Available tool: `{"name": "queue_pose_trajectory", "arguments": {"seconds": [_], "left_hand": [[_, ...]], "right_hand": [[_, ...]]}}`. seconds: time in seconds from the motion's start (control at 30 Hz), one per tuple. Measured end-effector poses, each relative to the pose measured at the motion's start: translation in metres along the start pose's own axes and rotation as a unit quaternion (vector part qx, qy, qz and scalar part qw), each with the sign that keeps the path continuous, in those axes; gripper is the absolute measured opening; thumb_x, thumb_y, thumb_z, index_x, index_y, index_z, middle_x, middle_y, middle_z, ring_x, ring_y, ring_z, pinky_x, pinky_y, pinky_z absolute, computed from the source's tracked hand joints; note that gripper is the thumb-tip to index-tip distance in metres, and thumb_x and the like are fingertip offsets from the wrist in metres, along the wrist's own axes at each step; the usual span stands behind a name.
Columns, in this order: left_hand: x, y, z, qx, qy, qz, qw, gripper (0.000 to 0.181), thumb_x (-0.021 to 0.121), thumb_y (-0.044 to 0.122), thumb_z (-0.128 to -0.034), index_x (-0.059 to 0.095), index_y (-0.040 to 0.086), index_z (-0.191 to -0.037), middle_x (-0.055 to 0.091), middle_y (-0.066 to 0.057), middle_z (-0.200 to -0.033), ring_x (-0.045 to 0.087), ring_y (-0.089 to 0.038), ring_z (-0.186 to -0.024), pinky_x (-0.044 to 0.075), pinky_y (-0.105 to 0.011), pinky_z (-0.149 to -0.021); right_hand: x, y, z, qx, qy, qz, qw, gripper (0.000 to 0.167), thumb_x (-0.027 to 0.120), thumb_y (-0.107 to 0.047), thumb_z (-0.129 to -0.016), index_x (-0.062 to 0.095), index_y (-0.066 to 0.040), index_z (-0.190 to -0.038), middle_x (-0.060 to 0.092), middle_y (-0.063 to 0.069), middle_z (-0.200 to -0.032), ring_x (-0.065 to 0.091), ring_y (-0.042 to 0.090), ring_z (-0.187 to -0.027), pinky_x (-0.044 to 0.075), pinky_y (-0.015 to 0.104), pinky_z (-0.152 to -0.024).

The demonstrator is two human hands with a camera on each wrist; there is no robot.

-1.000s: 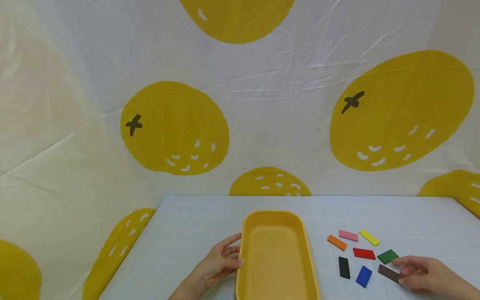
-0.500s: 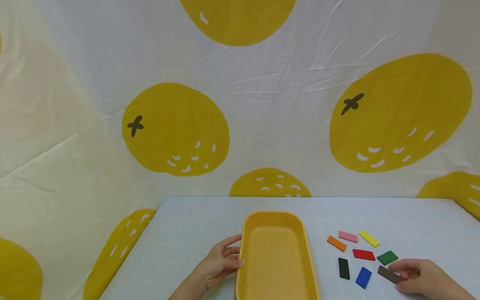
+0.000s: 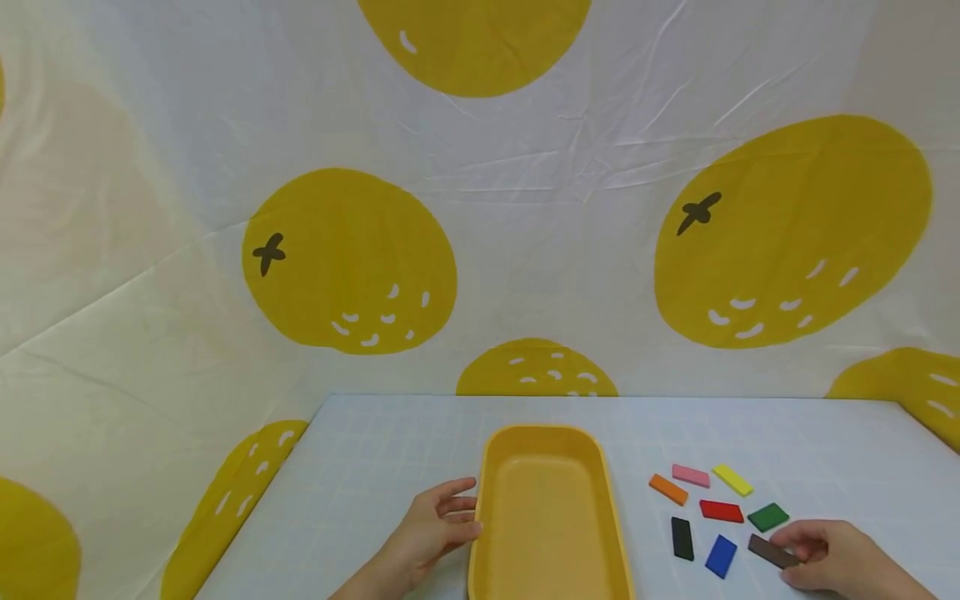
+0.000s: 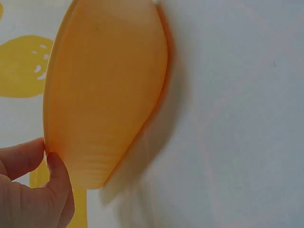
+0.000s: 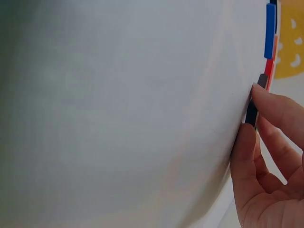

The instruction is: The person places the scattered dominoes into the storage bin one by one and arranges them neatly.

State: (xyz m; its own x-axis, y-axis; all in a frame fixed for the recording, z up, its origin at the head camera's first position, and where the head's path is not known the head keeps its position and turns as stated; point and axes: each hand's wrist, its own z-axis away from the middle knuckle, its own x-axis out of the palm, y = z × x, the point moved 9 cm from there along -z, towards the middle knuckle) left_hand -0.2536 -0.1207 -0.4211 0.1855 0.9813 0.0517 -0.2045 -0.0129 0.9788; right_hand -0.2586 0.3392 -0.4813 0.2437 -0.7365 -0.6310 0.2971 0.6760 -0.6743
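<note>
In the head view my left hand point(image 3: 427, 533) holds the left rim of a yellow tray point(image 3: 551, 533). The left wrist view shows thumb and finger of that hand point(image 4: 40, 190) pinching the edge of the tray's outer wall point(image 4: 104, 90). At the right, my right hand point(image 3: 836, 557) pinches the near end of a dark brown flat block point(image 3: 768, 550) at table level. Seen from the right wrist, the thumb and a finger of the hand point(image 5: 270, 175) are on either side of the dark block point(image 5: 251, 111). Whether the block touches the table, I cannot tell.
Around the brown block lie other flat blocks: green point(image 3: 768, 517), blue point(image 3: 721, 557), black point(image 3: 682, 538), red point(image 3: 722, 512), orange point(image 3: 668, 489), pink point(image 3: 691, 476) and yellow point(image 3: 732, 480). A patterned cloth point(image 3: 525, 275) hangs behind the pale table point(image 3: 390, 442).
My right hand has moved slightly left and its fingers have closed on the brown block's end. The left hand still holds the tray rim. The head view has shifted slightly.
</note>
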Motion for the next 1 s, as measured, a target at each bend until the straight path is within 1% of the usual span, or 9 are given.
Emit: {"name": "queue_pose_trajectory", "arguments": {"seconds": [0.17,0.4,0.63,0.83,1.0], "left_hand": [[0.0002,0.0019,0.0003,-0.004,-0.013,-0.002,0.9999,0.060,0.066,-0.014,-0.0763,0.042,-0.012,-0.131,0.058,-0.013,-0.104,0.059,-0.015,-0.085,0.053,-0.031,-0.076],[0.0003,0.0032,-0.0009,-0.012,-0.014,-0.011,0.9998,0.058,0.066,-0.013,-0.0766,0.044,-0.012,-0.130,0.058,-0.013,-0.103,0.059,-0.014,-0.083,0.054,-0.033,-0.077],[-0.0001,0.0018,-0.0007,-0.020,-0.010,-0.014,0.9997,0.058,0.067,-0.013,-0.0764,0.044,-0.011,-0.130,0.058,-0.013,-0.104,0.059,-0.014,-0.082,0.054,-0.032,-0.076],[-0.0008,0.0010,-0.0015,-0.018,-0.008,-0.012,0.9997,0.057,0.067,-0.013,-0.0759,0.045,-0.011,-0.129,0.058,-0.012,-0.102,0.059,-0.015,-0.082,0.054,-0.032,-0.075],[0.0000,0.0007,-0.0016,-0.019,-0.009,-0.004,0.9998,0.057,0.066,-0.013,-0.0763,0.045,-0.010,-0.129,0.058,-0.011,-0.103,0.058,-0.014,-0.082,0.054,-0.032,-0.075]], "right_hand": [[0.0006,-0.0012,-0.0003,-0.002,-0.002,0.000,1.0000,0.035,0.076,-0.007,-0.073,0.063,0.006,-0.102,0.046,0.006,-0.076,0.048,0.019,-0.076,0.047,0.031,-0.067],[-0.0007,-0.0025,0.0008,-0.004,0.000,0.001,1.0000,0.034,0.076,-0.008,-0.074,0.063,0.007,-0.102,0.048,0.005,-0.078,0.048,0.019,-0.077,0.049,0.030,-0.068],[-0.0025,-0.0013,0.0003,0.006,-0.005,-0.008,0.9999,0.035,0.076,-0.010,-0.075,0.063,0.006,-0.103,0.049,0.005,-0.081,0.048,0.020,-0.079,0.049,0.031,-0.068],[-0.0025,-0.0019,-0.0029,0.011,-0.012,-0.004,0.9999,0.040,0.078,-0.015,-0.072,0.065,0.003,-0.105,0.051,0.004,-0.084,0.048,0.020,-0.081,0.052,0.032,-0.070],[-0.0027,-0.0059,-0.0023,0.010,-0.015,-0.006,0.9998,0.040,0.078,-0.014,-0.072,0.064,0.003,-0.105,0.053,0.005,-0.085,0.049,0.019,-0.080,0.053,0.033,-0.071]]}}
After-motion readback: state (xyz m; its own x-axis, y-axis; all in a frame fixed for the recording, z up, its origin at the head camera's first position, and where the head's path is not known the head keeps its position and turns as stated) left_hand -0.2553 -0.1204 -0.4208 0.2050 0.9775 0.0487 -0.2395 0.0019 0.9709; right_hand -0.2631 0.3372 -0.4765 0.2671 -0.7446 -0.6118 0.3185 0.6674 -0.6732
